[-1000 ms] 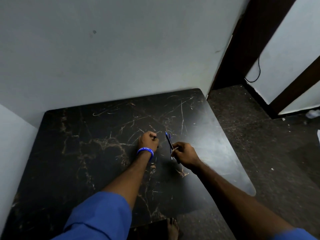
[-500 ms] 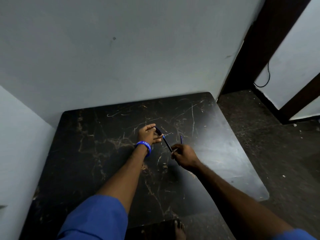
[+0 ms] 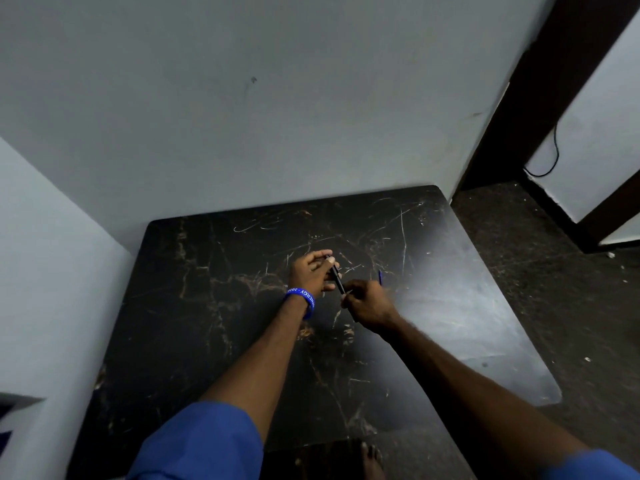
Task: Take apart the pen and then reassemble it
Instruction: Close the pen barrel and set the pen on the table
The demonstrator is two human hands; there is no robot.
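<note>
Both hands, left (image 3: 311, 273) & right (image 3: 369, 303), clamped on dark pen barrel (image 3: 337, 278) above table (image 3: 207, 306).

Pen (image 3: 336, 278) over table (image 3: 214, 327) centre, left hand (image 3: 309, 274) at its 9 o'clock, right hand (image 3: 369, 303) at 4, wall behind table.

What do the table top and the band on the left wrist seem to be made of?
Table top: probably a laminate printed as black marble, semi-gloss; it has brown veins, pale scratches and a soft sheen at the right. Real stone cannot be ruled out.
Wrist band: likely silicone rubber, matte blue, smooth, with white printed letters.
</note>
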